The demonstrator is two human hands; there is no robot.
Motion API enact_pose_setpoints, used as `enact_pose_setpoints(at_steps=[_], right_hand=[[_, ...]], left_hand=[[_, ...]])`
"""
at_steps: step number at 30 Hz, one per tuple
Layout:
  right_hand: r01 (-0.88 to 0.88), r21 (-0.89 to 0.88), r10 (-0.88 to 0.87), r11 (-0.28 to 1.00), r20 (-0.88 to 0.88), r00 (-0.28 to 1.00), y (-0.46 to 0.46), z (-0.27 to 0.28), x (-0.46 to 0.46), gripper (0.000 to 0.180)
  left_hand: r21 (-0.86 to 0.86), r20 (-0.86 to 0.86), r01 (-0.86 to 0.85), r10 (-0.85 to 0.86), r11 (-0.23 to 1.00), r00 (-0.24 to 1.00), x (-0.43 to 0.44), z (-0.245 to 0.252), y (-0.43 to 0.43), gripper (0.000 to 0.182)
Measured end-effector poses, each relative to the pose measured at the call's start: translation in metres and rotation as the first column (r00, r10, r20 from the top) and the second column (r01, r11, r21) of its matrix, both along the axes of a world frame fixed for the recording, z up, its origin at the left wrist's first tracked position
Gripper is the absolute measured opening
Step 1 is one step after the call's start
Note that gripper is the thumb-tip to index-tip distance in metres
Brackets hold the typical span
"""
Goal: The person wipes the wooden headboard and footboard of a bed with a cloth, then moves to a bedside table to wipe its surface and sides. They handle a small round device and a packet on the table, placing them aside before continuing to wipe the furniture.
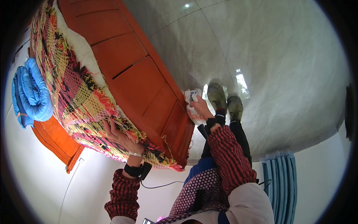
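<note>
My left hand lies on a multicoloured, fringed woven bed cover, its fingers spread against the weave. A silver bangle and a black wrist device sit above it. In my right hand is a crumpled white bag or cloth with red and dark printing; the picture does not settle which. That bundle hangs beside the corner of the reddish wooden bed frame. Under the cover, a strip of cream felt-like padding shows along the frame's edge.
A folded blue quilt lies at the far side, near the orange-brown headboard. My dark green shoes stand on glossy grey tile floor. A blue curtain hangs at lower right. A dark cable runs near the wall.
</note>
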State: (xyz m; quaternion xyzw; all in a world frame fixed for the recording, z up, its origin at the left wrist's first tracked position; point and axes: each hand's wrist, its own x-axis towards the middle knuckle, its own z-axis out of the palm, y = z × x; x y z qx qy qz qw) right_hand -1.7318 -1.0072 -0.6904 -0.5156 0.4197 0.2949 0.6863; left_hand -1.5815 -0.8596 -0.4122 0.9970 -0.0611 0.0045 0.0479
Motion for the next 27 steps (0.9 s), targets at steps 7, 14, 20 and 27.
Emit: enact_pose_setpoints(at_steps=[7, 14, 20, 27], right_hand=[[-0.689, -0.362, 0.774, 0.628, 0.196, 0.603, 0.01, -0.081, 0.04, 0.04], [-0.219, -0.283, 0.197, 0.934, -0.105, 0.975, 0.015, -0.086, -0.028, 0.034], [0.609, 0.585, -0.31, 0.535, -0.535, 0.786, 0.01, 0.019, -0.065, 0.002], [0.299, 0.721, -0.402, 0.625, -0.031, 0.915, -0.018, 0.156, 0.078, 0.046]], left_hand=[[0.014, 0.014, 0.011, -0.011, 1.0, 1.0, 0.001, 0.0, 0.005, 0.082], [0.038, 0.015, 0.029, -0.03, 0.999, 0.999, -0.001, -0.001, 0.007, 0.079], [0.1, 0.022, 0.033, -0.035, 0.994, 0.999, -0.003, -0.003, 0.005, 0.059], [0.086, 0.021, -0.021, 0.02, 0.996, 1.0, -0.001, 0.0, -0.006, 0.06]])
